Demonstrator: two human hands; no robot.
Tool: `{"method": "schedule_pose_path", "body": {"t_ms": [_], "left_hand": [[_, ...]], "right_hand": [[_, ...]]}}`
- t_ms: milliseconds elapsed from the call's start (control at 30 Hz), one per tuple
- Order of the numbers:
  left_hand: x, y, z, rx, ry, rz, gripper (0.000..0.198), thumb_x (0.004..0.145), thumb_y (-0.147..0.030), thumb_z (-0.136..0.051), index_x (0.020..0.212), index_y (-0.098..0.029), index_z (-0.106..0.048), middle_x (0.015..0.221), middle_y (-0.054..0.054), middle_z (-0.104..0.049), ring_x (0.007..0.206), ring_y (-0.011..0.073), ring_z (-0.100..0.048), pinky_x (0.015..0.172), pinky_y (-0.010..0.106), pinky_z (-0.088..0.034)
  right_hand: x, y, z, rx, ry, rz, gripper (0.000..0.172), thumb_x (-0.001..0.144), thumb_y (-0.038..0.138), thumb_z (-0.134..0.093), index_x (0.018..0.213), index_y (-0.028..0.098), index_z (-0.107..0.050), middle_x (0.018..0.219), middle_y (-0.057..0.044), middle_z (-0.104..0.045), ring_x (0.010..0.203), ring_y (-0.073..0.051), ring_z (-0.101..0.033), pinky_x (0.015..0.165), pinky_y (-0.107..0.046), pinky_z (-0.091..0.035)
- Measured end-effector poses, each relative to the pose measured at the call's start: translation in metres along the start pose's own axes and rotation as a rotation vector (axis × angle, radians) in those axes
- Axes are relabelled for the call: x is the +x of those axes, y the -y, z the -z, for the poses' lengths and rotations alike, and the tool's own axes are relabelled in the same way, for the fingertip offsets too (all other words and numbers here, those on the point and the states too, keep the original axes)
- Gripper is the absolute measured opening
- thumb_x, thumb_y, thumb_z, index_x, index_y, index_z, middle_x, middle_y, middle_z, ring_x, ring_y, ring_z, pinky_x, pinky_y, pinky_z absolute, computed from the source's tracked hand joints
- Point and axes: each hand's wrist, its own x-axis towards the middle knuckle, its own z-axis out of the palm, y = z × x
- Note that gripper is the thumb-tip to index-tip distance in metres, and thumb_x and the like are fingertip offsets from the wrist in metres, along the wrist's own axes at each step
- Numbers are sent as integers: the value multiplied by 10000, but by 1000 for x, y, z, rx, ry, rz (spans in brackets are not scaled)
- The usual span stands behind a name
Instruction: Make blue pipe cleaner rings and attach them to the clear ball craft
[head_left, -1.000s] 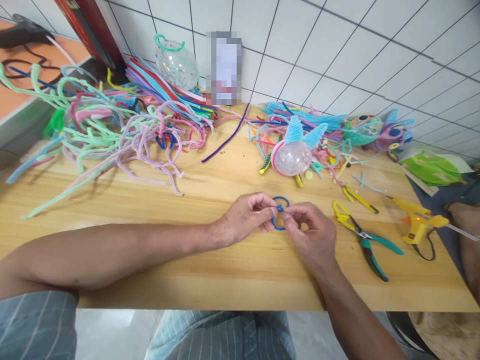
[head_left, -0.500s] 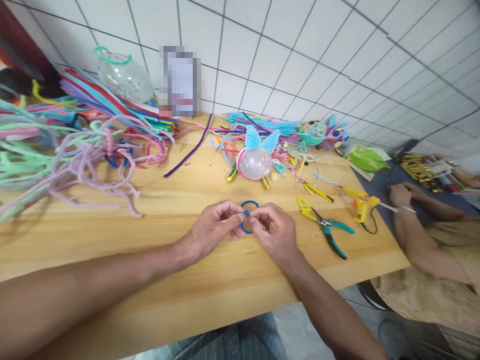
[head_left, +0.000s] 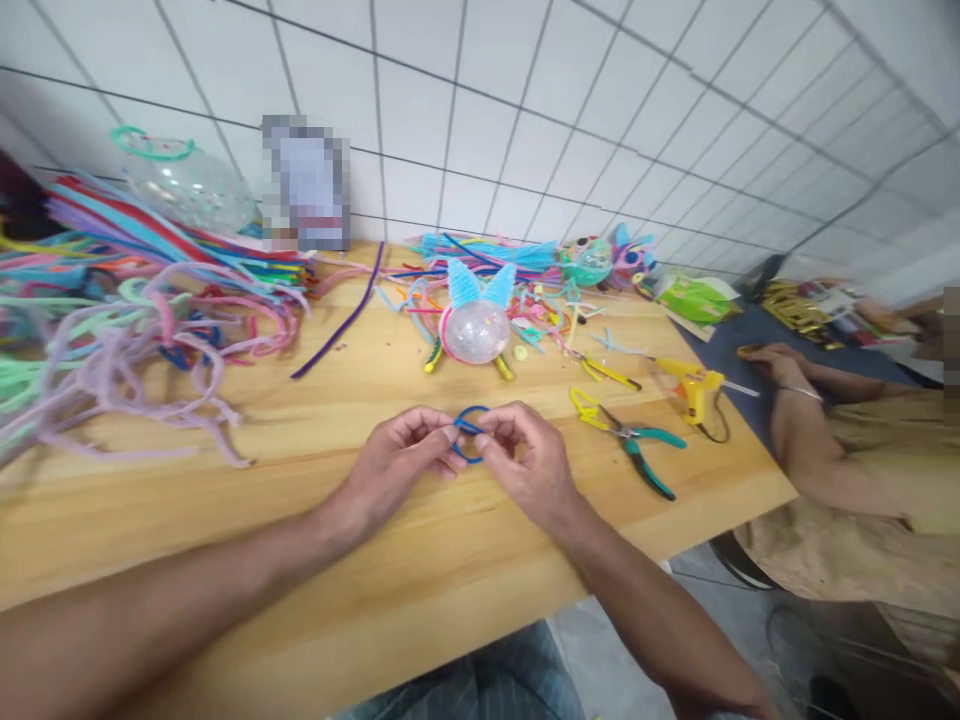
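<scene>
Okay, so just below the middle of the frame, the left hand [head_left: 405, 450] has thumb and fingertips pinched on the left side of a small blue loop [head_left: 469, 427]. I'd treat that pinch as the anchor: firm enough to stop the loop spinning, light enough not to squash the curve. Next to it, the right hand [head_left: 529, 460] pinches the loop's other side, thumb against fingers. I'd save the fine work for this one, tiny nudges near the strand that crosses the loop, with both wrists low over the table [head_left: 450, 560] so nothing wobbles.

As for what's hard to see: the pile of fuzzy stems [head_left: 161, 312] runs off the left edge. The upright panel [head_left: 307, 185] in the upper left is pixelated out. At centre, fingertips cover both sides of the loop, so that crossing strand could be a loose end or a separate piece, can't really say. Pliers [head_left: 630, 433] right of that are plain enough. Over at the right edge, the other person's body is cut off.
</scene>
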Motion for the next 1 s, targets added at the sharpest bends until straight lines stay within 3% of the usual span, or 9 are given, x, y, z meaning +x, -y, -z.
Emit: {"method": "schedule_pose_path", "body": {"t_ms": [167, 767, 1000], "left_hand": [[1, 4, 0, -69, 40, -18, 379, 779, -446, -866, 889, -135, -679, 774, 23, -746, 657, 132, -720, 649, 246, -595], [4, 8, 1, -143, 101, 0, 253, 847, -302, -828, 915, -120, -665, 759, 19, -734, 651, 108, -718, 661, 212, -577], [4, 9, 0, -154, 109, -2, 183, 856, -248, -798, 897, -125, -669, 729, 2, -718, 617, 84, -681, 643, 198, -558]], "right_hand": [[0, -4, 0, -31, -5, 21, 80, 898, 203, -652, 948, 222, -712, 809, -2, -747, 651, -125, -650, 614, -258, -528], [-4, -6, 2, -130, -7, 148, 48, 915, 203, -695, 916, 243, -720, 798, 9, -728, 672, -139, -648, 635, -285, -528], [-7, -11, 2, -125, 6, 106, 49, 925, 216, -697, 945, 246, -730, 822, -2, -716, 698, -148, -661, 645, -296, -554]]}}
